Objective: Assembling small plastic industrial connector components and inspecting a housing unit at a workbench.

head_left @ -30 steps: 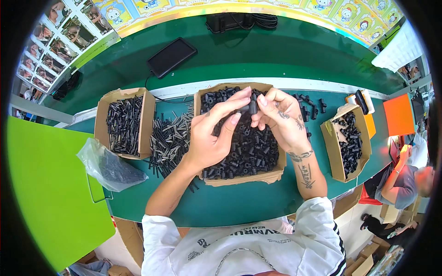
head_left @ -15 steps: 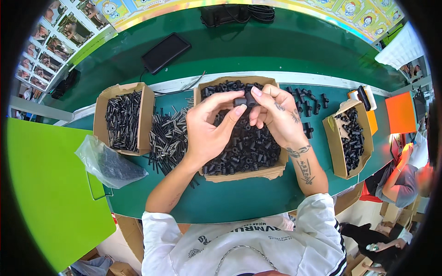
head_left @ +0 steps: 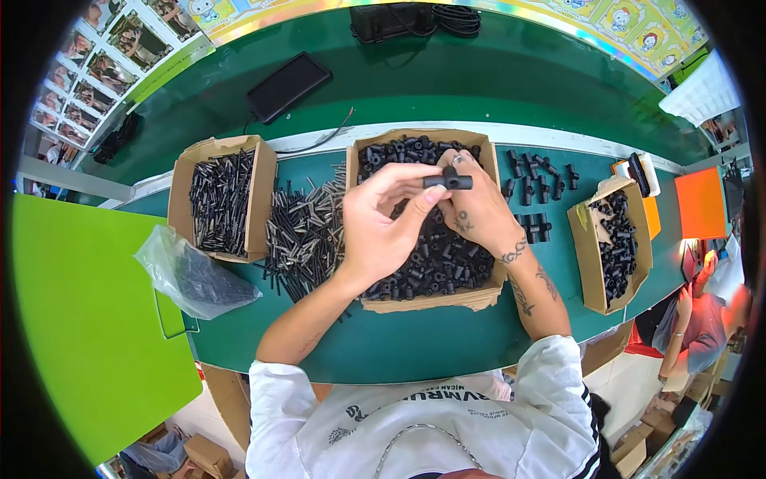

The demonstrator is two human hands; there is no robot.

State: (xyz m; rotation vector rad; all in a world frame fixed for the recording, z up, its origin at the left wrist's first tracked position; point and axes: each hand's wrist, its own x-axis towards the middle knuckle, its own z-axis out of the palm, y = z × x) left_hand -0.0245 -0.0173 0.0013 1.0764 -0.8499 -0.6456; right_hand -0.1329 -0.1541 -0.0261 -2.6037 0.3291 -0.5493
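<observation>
Between the thumb and fingers of my left hand (head_left: 379, 227) is a black T-shaped fitting (head_left: 457, 183), held above the middle cardboard box (head_left: 435, 301). My right hand (head_left: 485, 214) is right beside it, fingers curled inward; whatever they grip is hidden behind the fitting and the knuckles. Many small black fittings (head_left: 451, 259) fill the box under both hands. Left of that box, thin black and metallic pins (head_left: 299, 239) lie in a loose pile on the green table.
More pins fill a cardboard box (head_left: 259, 199) at left, near a grey plastic bag (head_left: 195, 271). Several black fittings (head_left: 527, 191) stand in rows at right, beside another box (head_left: 590, 263) of black parts. A dark tablet-like device (head_left: 289, 88) lies behind. Another person (head_left: 698, 319) sits far right.
My right hand has turned, curling its fingers inward with its back showing. The fitting, now in my left fingers, shows its T shape. The whole view has shifted slightly.
</observation>
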